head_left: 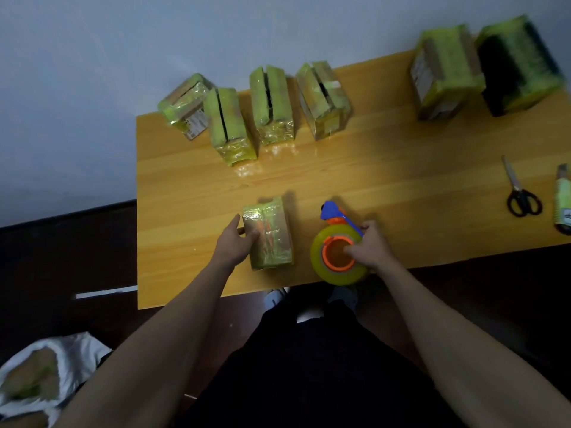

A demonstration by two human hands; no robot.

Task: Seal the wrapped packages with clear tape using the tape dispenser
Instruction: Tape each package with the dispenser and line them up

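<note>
A small package (273, 234) wrapped in shiny clear tape lies near the front edge of the wooden table (386, 168). My left hand (236, 244) holds its left side, thumb at the far corner and fingers on top. To its right stands the tape dispenser (338, 245): a big yellowish roll on an orange hub with a blue cutter head. My right hand (370, 242) grips the dispenser at the hub and handle. The roll overhangs the table's front edge slightly.
Several taped packages (272, 106) stand in a row at the back left, and two bigger ones (445, 72) at the back right. Scissors (519, 193) and a utility knife (563, 199) lie at the right. A white bag (46, 375) sits on the floor, lower left.
</note>
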